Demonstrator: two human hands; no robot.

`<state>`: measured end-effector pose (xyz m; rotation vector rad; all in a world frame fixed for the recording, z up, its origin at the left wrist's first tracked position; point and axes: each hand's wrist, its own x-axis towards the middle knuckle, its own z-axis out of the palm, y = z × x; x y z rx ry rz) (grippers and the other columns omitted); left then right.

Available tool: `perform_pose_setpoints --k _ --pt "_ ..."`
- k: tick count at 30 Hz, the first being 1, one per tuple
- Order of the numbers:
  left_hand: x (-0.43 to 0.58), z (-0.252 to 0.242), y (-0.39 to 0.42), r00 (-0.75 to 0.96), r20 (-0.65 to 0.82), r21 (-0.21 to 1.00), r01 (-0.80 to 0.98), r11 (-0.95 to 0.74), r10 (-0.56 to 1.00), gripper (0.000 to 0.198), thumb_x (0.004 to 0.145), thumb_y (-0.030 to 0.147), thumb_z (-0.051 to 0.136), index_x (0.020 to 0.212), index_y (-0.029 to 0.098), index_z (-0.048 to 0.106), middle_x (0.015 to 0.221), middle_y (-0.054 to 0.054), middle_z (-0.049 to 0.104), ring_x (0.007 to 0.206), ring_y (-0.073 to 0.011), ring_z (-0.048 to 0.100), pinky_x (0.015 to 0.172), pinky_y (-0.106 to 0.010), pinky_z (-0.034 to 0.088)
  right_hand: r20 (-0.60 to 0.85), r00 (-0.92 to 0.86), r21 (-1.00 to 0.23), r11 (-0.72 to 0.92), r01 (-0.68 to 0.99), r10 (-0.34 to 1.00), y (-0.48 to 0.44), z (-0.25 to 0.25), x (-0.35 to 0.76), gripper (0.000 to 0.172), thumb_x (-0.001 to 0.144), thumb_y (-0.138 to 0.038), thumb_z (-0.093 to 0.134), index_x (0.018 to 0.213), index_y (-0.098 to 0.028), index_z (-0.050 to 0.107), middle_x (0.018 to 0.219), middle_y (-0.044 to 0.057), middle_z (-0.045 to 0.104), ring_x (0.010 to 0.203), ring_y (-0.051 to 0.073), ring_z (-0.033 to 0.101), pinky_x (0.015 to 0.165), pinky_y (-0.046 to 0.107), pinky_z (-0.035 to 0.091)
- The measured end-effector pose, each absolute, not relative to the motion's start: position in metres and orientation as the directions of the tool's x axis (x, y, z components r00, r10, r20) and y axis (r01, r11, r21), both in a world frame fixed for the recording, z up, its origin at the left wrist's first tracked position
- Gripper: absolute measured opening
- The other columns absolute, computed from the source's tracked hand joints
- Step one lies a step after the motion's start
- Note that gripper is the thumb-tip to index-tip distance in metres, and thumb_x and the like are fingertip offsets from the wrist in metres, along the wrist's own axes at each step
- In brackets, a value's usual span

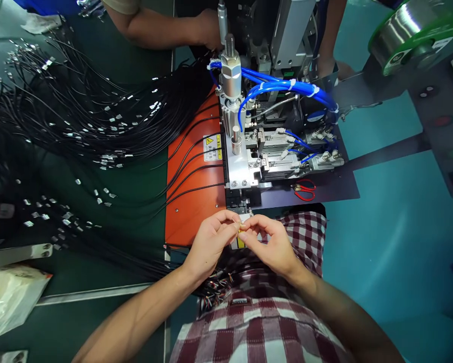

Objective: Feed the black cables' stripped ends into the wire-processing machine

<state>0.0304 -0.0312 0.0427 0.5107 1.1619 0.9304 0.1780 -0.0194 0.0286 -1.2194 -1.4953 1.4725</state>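
Observation:
My left hand (211, 241) and my right hand (268, 243) meet just in front of a small press machine (245, 151). Both pinch a tiny brass-coloured terminal (241, 229) between thumb and fingertips. A bundle of thin wires with coloured ends (214, 290) lies across my lap under my left wrist. Whether the terminal is joined to one of those wires is too small to tell. An orange plate (192, 201) lies left of the machine, with black cables running over it.
Several black cables with metal ends (78, 121) spread over the green bench at the left. Blue air hoses (286, 85) loop over the machine. Red snips (305, 190) lie on its base. Another person's arm (162, 27) reaches in at the top. A plastic bag (7, 297) sits bottom left.

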Motion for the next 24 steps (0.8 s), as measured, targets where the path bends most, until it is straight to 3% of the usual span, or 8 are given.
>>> perform_pose_setpoints --k 7,13,19,21,24 --pt "0.03 0.039 -0.033 0.104 -0.532 0.804 -0.25 0.54 0.841 0.019 0.082 0.032 0.066 0.084 0.014 0.058 0.054 0.007 0.043 0.05 -0.0049 0.033 0.048 -0.018 0.023 -0.167 -0.311 -0.981 -0.125 0.151 0.936 -0.008 0.03 0.186 0.01 0.083 -0.023 0.061 0.075 -0.016 0.061 0.067 0.0 0.059 0.057 0.01 0.048 0.053 0.022 0.039" --pt "0.029 0.04 -0.032 0.152 -0.533 0.801 -0.228 0.554 0.833 0.02 0.081 0.032 0.067 0.08 0.015 0.057 0.05 0.007 0.041 0.046 -0.0043 0.031 0.046 -0.019 0.019 -0.025 -0.407 -0.959 0.093 0.269 0.913 -0.005 0.031 0.192 0.01 0.086 -0.02 0.057 0.076 -0.018 0.058 0.072 0.001 0.056 0.065 0.012 0.049 0.059 0.025 0.04" --pt "0.028 0.036 -0.03 0.18 -0.508 0.754 -0.38 0.536 0.843 0.02 0.078 0.029 0.071 0.083 0.015 0.057 0.059 0.006 0.041 0.049 -0.0033 0.028 0.048 -0.019 0.018 -0.261 -0.405 -0.965 -0.236 0.112 0.876 -0.006 0.026 0.185 0.019 0.088 -0.03 0.056 0.074 -0.018 0.053 0.062 -0.003 0.048 0.052 0.009 0.043 0.048 0.022 0.035" --pt "0.029 0.036 -0.03 0.176 -0.517 0.748 -0.383 0.542 0.838 0.022 0.076 0.029 0.073 0.082 0.015 0.057 0.06 0.006 0.042 0.05 -0.0032 0.029 0.048 -0.02 0.017 -0.255 -0.384 -0.967 -0.234 0.101 0.888 -0.008 0.024 0.183 0.019 0.088 -0.031 0.056 0.075 -0.018 0.053 0.062 -0.003 0.049 0.052 0.009 0.043 0.048 0.022 0.036" --pt "0.029 0.037 -0.03 0.132 -0.529 0.751 -0.386 0.535 0.838 0.022 0.078 0.03 0.071 0.079 0.014 0.056 0.057 0.006 0.042 0.048 -0.0033 0.03 0.048 -0.02 0.017 -0.148 -0.353 -0.982 -0.096 0.16 0.924 -0.011 0.024 0.184 0.017 0.089 -0.028 0.054 0.076 -0.018 0.054 0.066 -0.002 0.052 0.057 0.01 0.046 0.053 0.023 0.039"
